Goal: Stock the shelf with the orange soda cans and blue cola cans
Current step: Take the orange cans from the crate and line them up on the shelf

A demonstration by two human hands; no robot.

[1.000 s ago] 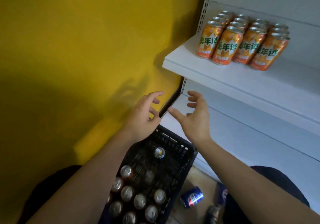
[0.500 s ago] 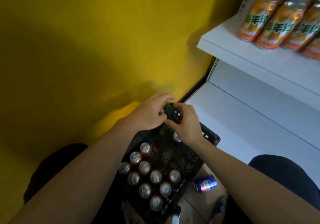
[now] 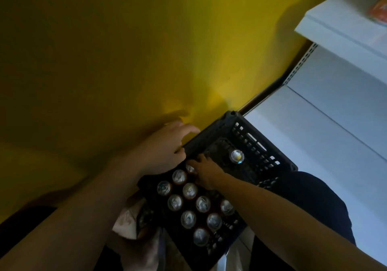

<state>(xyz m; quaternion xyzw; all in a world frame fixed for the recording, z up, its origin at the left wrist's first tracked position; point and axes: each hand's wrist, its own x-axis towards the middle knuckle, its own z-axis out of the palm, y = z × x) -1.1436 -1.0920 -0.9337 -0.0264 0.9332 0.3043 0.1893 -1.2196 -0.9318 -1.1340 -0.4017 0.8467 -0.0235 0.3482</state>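
A black slatted plastic crate (image 3: 259, 145) sits low in the middle of the view, between a yellow wall (image 3: 104, 50) on the left and white metal shelves (image 3: 335, 113) on the right. In its near half stand nine upright cans (image 3: 189, 190) with silver tops showing in a loose cluster; a tenth is half hidden under the right hand. Their sides are too dark to tell orange from blue. One more can, a lone silver-topped can (image 3: 237, 156), stands apart in the far half of the crate, near the far right wall.

The left hand (image 3: 165, 147) rests at the crate's left rim, fingers spread and reaching past the edge toward the wall; its grip is apart and holds nothing. The right hand (image 3: 206, 173) reaches down inside the crate at the far end of the cluster, fingers curled around the half-hidden can; whether that grip has clamped on it cannot be told.

At the top right corner, on the upper shelf board (image 3: 326, 27), a blurred strip of orange can (image 3: 379, 13) shows.
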